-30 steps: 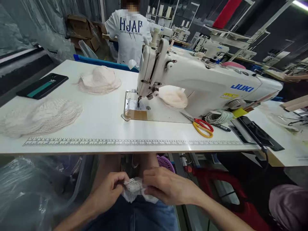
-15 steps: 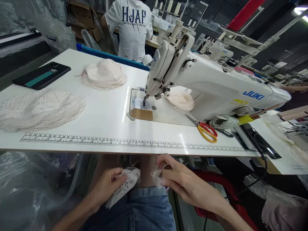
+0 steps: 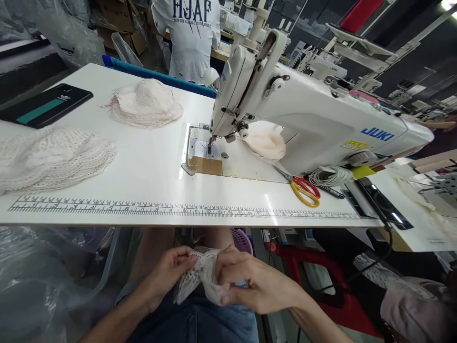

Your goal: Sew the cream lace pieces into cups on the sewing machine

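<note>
Over my lap, below the table's front edge, a piece of white lace fabric (image 3: 189, 282) is pinched between the thumb and fingers of my left hand (image 3: 174, 269). My right hand (image 3: 246, 278) is closed on a bunched, sheer part of white lace (image 3: 211, 278) right beside it. The two parts touch or overlap; whether they are one piece I cannot tell. Above my hands stands a white sewing machine (image 3: 321, 114), its needle and presser foot (image 3: 210, 145) over the plate. A peach fabric cup (image 3: 266, 143) lies under the machine's arm.
On the white table (image 3: 150, 166) are two lace stacks, one near (image 3: 53, 159) and one farther back (image 3: 144, 105), plus a black phone-shaped case (image 3: 46, 105). Scissors (image 3: 303, 190) and coiled cord (image 3: 330, 175) lie at right. A co-worker (image 3: 193, 43) is beyond the table; plastic bags (image 3: 46, 286) hang at left.
My right hand has moved left and down with its lace, meeting the piece in my left hand. The camera view has shifted slightly, and a purple basket now shows behind my right hand.
</note>
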The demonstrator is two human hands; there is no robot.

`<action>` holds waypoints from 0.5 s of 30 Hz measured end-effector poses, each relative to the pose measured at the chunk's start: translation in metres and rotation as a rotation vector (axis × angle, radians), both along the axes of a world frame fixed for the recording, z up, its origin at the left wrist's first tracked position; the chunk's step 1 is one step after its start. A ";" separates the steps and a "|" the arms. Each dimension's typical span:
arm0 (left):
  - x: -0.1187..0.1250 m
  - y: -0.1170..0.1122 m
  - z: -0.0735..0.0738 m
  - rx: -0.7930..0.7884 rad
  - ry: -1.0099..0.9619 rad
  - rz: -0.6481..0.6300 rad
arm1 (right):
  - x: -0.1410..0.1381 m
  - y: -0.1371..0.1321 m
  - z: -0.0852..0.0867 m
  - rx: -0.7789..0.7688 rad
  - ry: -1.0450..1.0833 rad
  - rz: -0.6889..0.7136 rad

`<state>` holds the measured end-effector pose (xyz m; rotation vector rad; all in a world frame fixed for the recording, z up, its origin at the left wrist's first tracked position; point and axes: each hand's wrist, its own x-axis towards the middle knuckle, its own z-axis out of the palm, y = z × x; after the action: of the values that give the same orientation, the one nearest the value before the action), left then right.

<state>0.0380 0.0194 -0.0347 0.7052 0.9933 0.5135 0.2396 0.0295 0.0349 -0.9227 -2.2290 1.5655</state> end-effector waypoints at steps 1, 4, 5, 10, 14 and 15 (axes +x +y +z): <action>-0.001 0.001 -0.001 -0.006 0.003 0.008 | 0.001 -0.001 0.001 -0.026 0.083 0.032; -0.004 0.007 -0.009 -0.007 0.021 0.018 | -0.001 -0.005 0.009 -0.073 0.211 0.059; -0.004 0.008 -0.012 -0.003 0.027 0.018 | -0.002 -0.007 0.012 -0.100 0.224 0.065; 0.007 0.011 -0.036 0.041 0.094 0.028 | -0.012 -0.019 0.025 -0.275 0.387 0.163; 0.020 0.010 -0.052 0.060 0.145 0.014 | -0.017 -0.018 0.012 -0.294 0.393 0.150; 0.020 0.010 -0.054 0.064 0.154 0.006 | -0.016 -0.017 0.008 -0.281 0.331 0.093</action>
<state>0.0583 0.0298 -0.0890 0.8083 1.1275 0.5038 0.2235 0.0126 0.0432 -0.5763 -1.8788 1.9477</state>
